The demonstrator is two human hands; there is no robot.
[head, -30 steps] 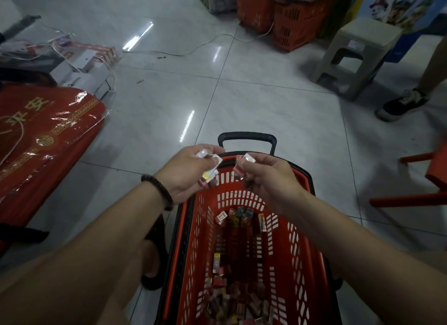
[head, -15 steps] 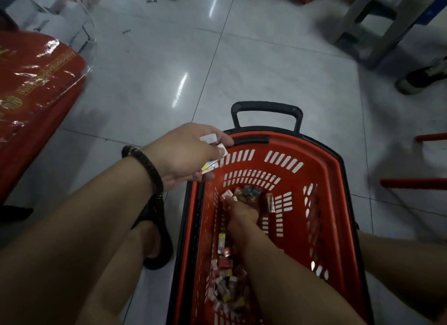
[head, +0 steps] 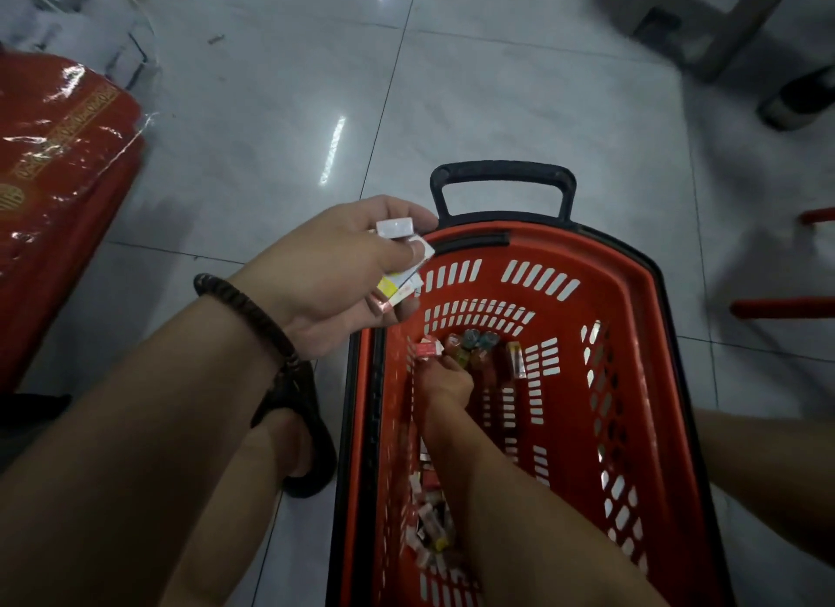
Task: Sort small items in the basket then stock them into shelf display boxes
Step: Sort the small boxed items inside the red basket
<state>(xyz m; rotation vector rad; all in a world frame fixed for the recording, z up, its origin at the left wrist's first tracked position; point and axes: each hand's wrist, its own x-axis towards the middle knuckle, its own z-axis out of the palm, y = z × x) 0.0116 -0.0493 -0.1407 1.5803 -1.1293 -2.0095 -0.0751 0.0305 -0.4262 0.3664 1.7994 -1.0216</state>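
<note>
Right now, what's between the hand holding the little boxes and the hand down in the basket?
In the head view, the red basket's perforated wall and black-edged rim lie between the left hand with its small boxes and the right hand inside.

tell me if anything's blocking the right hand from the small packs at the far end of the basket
Nothing visible does. The right hand is already down inside the basket, fingertips at the cluster of small packs. The left hand holds its white packs off to the side, over the rim.
</note>
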